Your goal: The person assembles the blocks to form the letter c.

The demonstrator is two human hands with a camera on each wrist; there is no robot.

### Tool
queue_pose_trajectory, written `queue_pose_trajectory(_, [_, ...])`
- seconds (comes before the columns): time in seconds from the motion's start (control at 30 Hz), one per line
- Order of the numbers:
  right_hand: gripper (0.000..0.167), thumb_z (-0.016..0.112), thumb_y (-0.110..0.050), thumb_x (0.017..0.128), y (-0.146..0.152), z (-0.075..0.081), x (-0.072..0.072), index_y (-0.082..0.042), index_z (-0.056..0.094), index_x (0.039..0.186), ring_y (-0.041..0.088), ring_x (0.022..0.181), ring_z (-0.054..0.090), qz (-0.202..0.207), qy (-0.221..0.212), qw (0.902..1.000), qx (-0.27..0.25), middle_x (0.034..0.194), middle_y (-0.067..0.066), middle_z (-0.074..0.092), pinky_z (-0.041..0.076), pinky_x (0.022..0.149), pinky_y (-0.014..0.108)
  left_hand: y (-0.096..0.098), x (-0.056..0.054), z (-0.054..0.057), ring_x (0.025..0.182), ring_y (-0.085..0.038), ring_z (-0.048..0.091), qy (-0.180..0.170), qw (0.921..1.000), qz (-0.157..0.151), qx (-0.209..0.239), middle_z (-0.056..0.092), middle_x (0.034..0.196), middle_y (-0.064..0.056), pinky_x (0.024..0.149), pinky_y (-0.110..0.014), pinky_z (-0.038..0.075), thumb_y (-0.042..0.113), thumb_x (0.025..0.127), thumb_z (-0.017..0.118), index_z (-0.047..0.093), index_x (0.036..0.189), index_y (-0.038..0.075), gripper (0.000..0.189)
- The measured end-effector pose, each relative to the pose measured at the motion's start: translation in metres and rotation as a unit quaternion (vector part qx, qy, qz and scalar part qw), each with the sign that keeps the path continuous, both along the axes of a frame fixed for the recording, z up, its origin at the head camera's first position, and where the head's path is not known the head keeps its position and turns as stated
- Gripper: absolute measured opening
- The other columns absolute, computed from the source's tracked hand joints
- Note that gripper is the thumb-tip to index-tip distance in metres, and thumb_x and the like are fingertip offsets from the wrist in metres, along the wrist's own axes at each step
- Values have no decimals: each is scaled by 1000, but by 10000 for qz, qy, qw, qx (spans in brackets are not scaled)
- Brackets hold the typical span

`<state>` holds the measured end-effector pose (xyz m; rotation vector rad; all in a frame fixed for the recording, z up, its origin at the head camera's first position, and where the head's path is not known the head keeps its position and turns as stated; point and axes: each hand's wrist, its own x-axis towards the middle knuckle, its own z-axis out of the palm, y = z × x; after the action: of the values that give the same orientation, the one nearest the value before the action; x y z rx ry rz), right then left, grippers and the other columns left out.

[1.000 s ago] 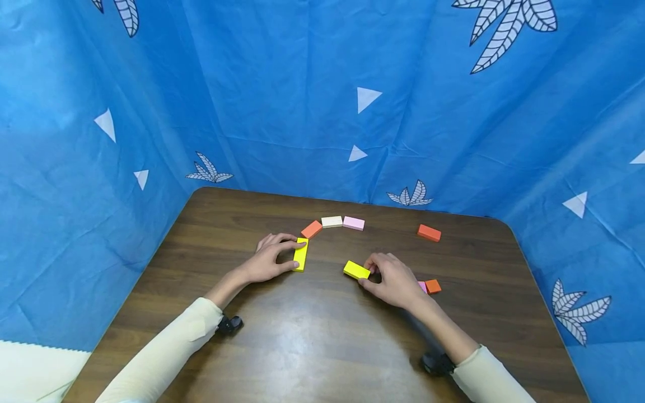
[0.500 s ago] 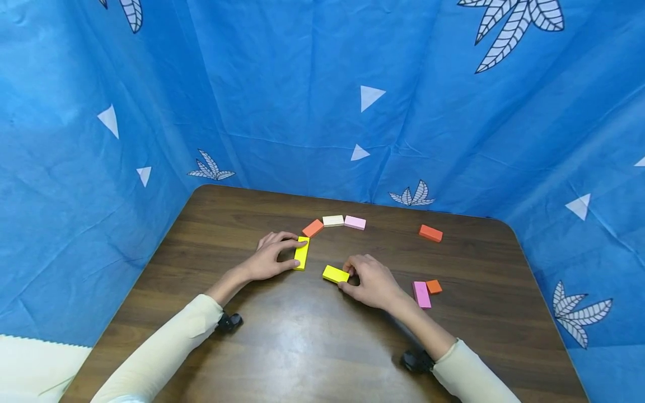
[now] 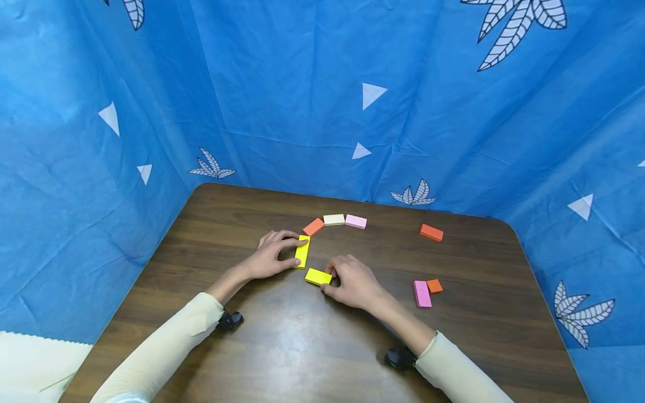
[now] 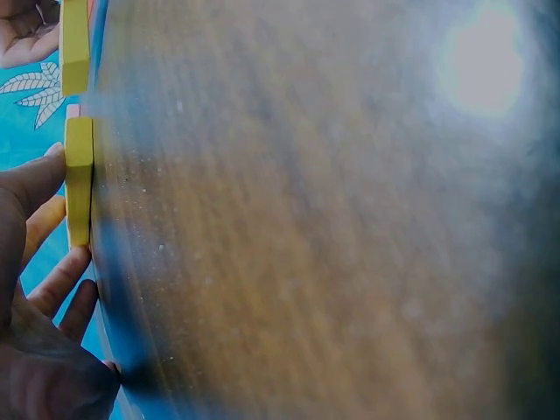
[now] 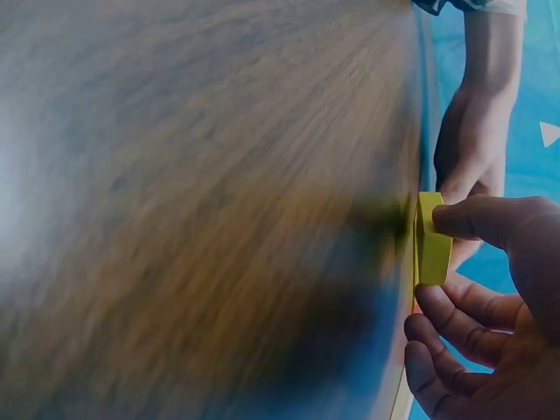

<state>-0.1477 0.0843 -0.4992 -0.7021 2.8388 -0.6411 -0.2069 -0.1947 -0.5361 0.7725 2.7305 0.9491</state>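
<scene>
Two yellow blocks are in my hands at the middle of the table. The left yellow block [image 3: 302, 253] lies flat, and my left hand [image 3: 265, 263] holds its ends between thumb and index finger. In the left wrist view this yellow block [image 4: 79, 179] shows its side, thumb against it. My right hand [image 3: 354, 283] pinches the other yellow block [image 3: 317, 277] by its right end, just below and right of the first. The right wrist view shows that yellow block [image 5: 434, 241] between thumb and fingers; I cannot tell whether it touches the table.
An orange block [image 3: 313, 226], a cream block [image 3: 334, 220] and a light pink block [image 3: 355, 221] curve away behind the left yellow block. At right lie a red-orange block [image 3: 431, 233], a pink block [image 3: 422, 294] and a small orange block [image 3: 434, 286]. Blue curtain [image 3: 282, 112] surrounds the table.
My right hand has moved left with its yellow block, closing in on the left one. This uncovers the pink block at right. The left hand stays on its block.
</scene>
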Motion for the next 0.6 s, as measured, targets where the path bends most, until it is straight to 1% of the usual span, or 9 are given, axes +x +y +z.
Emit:
queue_pose_trajectory(0.1, [32,87,-40,89,-5,0,1,-17,71,106,11,84,51,31,-139,9999,-48,90,-4,63,45,70,27,0,0,0,153,-38,43,15,10000,-2,-5,55,158,-9,130,-73,10,34,101,77,65,151,25,53])
queue_pose_trajectory(0.3, [42,90,-43,88,-12,-2,3,-15,72,114,12,81,50,264,-296,9992,-42,86,-1,64,41,69,25,1,0,1,153,-38,44,64,10000,-7,-35,55,158,-9,130,-73,10,33,100,78,65,151,25,53])
queue_pose_trajectory(0.47, [43,92,-42,86,-17,-7,5,-15,72,113,9,79,51,435,-357,9982,-183,85,-2,64,41,68,23,1,1,3,152,-38,45,109,9999,-33,-57,56,157,-9,131,-73,10,33,100,78,65,150,24,53])
queue_pose_trajectory(0.6, [44,91,-43,87,-21,-8,6,-14,72,113,8,77,52,458,-409,9978,-265,84,-4,65,42,68,22,1,3,3,152,-38,45,127,9999,-16,-76,56,157,-9,131,-73,10,33,100,78,65,150,24,53])
